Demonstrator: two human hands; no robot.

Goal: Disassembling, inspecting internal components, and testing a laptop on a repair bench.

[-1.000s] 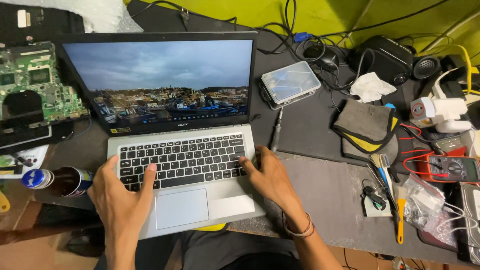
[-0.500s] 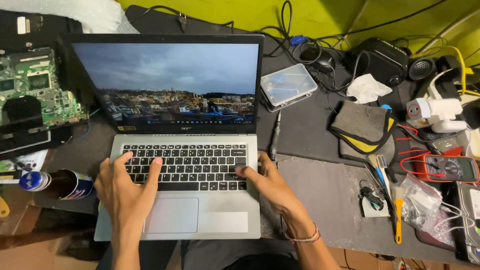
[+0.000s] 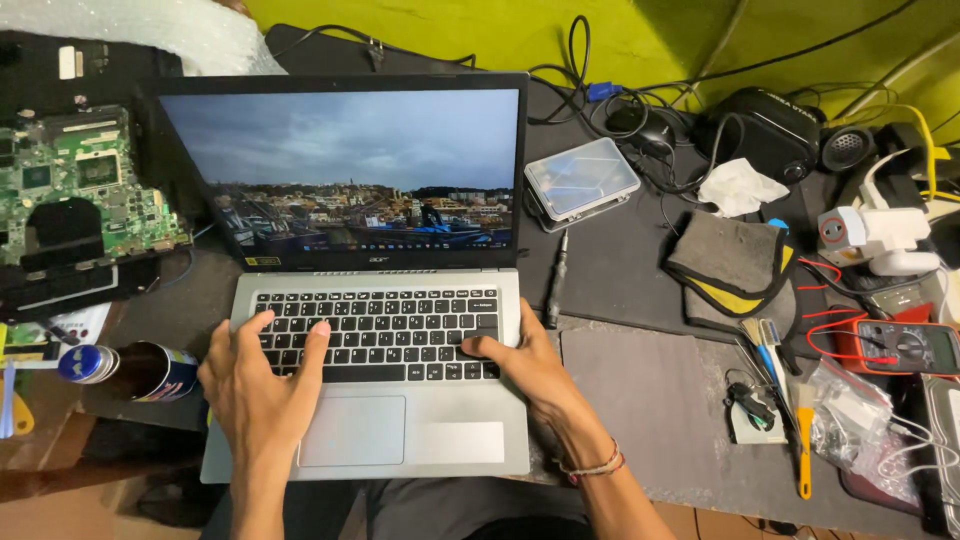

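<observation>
A silver laptop [image 3: 440, 445] lies open in front of me, its screen [image 3: 350, 165] lit with a cloudy sky over a town. My left hand [image 3: 255, 385] rests spread on the left part of the black keyboard [image 3: 385, 325], fingers apart on the keys. My right hand [image 3: 525, 365] sits at the laptop's right edge, thumb on a key near the keyboard's right side, fingers curled over the rim. Neither hand holds a loose object. A thread bracelet circles my right wrist.
A green circuit board [image 3: 75, 185] lies at left, a dark bottle [image 3: 130, 370] on its side near it. Right of the laptop: a screwdriver [image 3: 555, 285], clear plastic box [image 3: 582, 178], grey cloth [image 3: 735, 262], brushes, multimeter [image 3: 905, 347], black speaker [image 3: 775, 125] and many cables.
Both hands slid up from the palm rest onto the keyboard. The right hand moved to the laptop's right edge. The view shifted slightly.
</observation>
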